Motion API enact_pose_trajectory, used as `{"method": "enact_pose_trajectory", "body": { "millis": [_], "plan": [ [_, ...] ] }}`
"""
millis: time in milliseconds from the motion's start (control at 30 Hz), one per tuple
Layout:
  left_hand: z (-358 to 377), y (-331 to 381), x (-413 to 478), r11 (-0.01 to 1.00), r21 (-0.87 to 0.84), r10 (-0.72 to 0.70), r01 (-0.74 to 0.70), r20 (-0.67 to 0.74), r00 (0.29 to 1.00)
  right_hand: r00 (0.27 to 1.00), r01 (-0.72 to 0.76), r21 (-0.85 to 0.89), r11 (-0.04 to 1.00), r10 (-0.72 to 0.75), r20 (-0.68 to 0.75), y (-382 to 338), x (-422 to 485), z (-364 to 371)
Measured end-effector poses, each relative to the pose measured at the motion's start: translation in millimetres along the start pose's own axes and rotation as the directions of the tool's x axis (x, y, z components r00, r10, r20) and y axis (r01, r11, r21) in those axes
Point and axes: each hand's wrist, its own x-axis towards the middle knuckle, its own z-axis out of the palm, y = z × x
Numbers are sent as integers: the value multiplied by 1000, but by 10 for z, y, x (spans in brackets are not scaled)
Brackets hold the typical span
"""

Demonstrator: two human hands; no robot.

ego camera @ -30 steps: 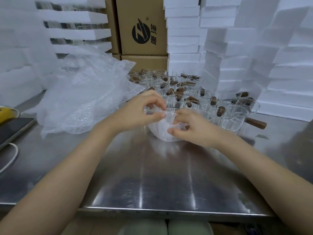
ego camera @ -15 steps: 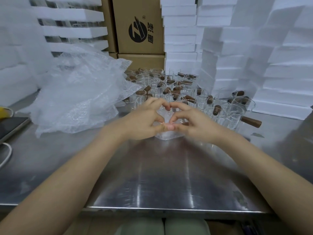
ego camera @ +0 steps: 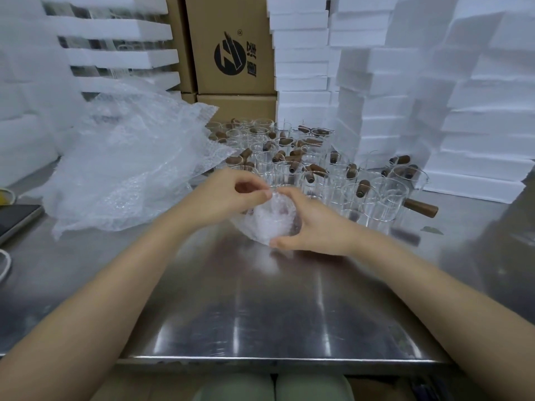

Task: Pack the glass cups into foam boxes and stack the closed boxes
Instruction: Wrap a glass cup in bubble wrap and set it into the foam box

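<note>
Right hand (ego camera: 315, 227): fingers and thumb curl round a clear glass cup swathed in white bubble wrap (ego camera: 269, 224), thumb at its lower edge.
Left hand (ego camera: 228, 195): pinches the wrap's top edge.
Wrapped cup: low at the shiny steel table (ego camera: 260, 299), just in front of the clustered clear glass cups with brown wooden handles (ego camera: 304, 163).
Loose bubble wrap (ego camera: 130, 169): heaped at left.
White foam boxes (ego camera: 390, 111): stacked behind, right.
</note>
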Motion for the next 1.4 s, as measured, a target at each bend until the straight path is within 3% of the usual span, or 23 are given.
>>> {"method": "enact_pose_trajectory", "body": {
  "millis": [67,133,267,367,467,533,633,700,867,1033,1100,1167,1200,1267,1333,1400],
  "plan": [
    [-32,20,-9,1000,20,-15,14,12,1000,996,52,50,997,-48,-71,-8,4,23],
    [-36,18,-19,972,233,-28,14,58,998,979,146,67,987,-135,-153,-40,4,21],
    [-5,59,-47,874,486,-15,-11,49,999,883,372,-92,924,-382,-273,-53,16,18],
    [45,116,-59,817,575,50,-35,-11,999,853,391,-172,904,-426,-301,-68,23,49],
    [125,149,-70,811,585,97,-6,-125,987,834,387,-288,876,-466,-297,-59,50,66],
    [154,142,-42,817,576,125,-29,-128,984,830,381,-273,883,-457,-321,-50,68,45],
    [91,135,-59,942,322,122,-89,-84,989,817,397,-134,908,-416,-400,-46,93,39],
    [49,114,-70,970,207,149,-129,-83,985,825,366,-91,926,-368,-428,-40,94,31],
    [54,117,-57,855,408,390,-321,-97,916,875,304,-65,950,-306,-376,-64,4,66],
    [133,158,-108,883,410,382,-227,-350,855,857,265,-94,960,-279,-434,-131,46,132],
    [173,219,-94,933,290,320,-212,-401,858,816,251,-71,965,-251,-520,-132,86,97],
    [191,241,-69,990,79,140,-117,-428,893,749,199,-6,980,-156,-644,-110,100,54],
    [197,252,-56,996,-89,-23,-13,-393,919,720,172,35,985,-102,-686,-98,97,43],
    [223,266,-22,860,-476,-279,184,-137,951,671,180,40,983,-93,-736,-90,83,53],
    [320,262,-10,715,-663,-232,224,76,970,635,240,-14,971,-168,-754,-101,86,91],
    [394,305,-35,745,-651,-189,145,3,982,614,294,-59,954,-236,-753,-114,121,141]
  ]
}}
